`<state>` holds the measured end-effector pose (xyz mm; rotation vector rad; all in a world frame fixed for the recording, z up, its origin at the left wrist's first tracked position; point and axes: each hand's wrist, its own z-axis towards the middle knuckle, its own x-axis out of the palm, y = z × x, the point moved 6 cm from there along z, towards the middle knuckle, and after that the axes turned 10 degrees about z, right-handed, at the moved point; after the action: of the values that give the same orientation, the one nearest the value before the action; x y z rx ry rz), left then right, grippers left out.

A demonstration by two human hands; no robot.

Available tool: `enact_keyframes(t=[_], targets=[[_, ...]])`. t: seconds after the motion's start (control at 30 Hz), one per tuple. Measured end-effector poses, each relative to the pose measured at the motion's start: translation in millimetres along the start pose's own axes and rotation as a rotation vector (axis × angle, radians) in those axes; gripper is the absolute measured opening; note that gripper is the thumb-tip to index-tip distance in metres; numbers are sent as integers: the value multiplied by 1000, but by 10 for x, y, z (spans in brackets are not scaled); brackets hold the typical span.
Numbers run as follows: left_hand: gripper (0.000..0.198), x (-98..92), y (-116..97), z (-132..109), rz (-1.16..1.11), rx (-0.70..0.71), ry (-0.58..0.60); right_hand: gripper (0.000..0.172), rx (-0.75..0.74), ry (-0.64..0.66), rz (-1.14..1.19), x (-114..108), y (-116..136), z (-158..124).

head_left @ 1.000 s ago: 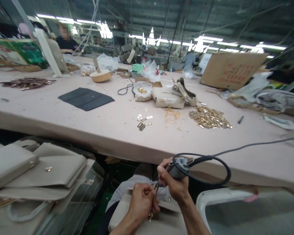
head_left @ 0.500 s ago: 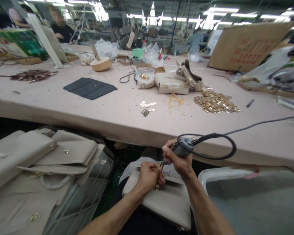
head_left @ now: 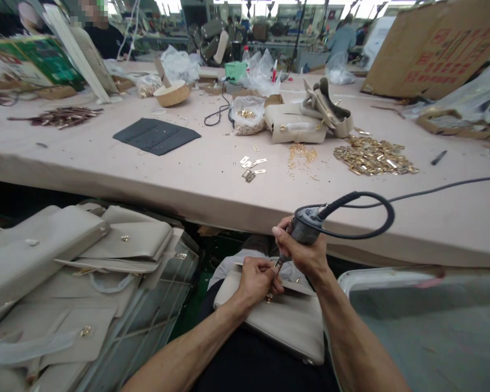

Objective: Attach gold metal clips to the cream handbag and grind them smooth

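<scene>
Right hand [head_left: 304, 256]: gripping corded power tool [head_left: 304, 230], tip angling down.
Left hand [head_left: 256, 280]: pinching small metal fitting, barely visible.
Bag [head_left: 286, 321]: lying on lap, just below table edge [head_left: 212, 204].
Room: narrowing between edge and lap.

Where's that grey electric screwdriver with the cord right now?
The grey screwdriver is low in the middle of the head view, gripped in the right hand below the table's near edge, its tip by the left hand over the beige bag.
</scene>
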<state>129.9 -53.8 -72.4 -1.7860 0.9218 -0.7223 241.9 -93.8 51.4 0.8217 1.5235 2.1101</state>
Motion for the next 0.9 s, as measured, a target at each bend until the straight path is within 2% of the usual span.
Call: enact_keyframes(t=[0.23, 0.5, 0.9], targets=[[23, 12, -3, -11, -53, -17, -5, 24, -26, -56, -87, 41, -4, 32], [26, 2, -43, -53, -60, -15, 7, 26, -26, -102, -177, 54, -11, -21], [23, 15, 17, -61, -41, -6, 30, 22, -106, -321, -244, -20, -17, -232]])
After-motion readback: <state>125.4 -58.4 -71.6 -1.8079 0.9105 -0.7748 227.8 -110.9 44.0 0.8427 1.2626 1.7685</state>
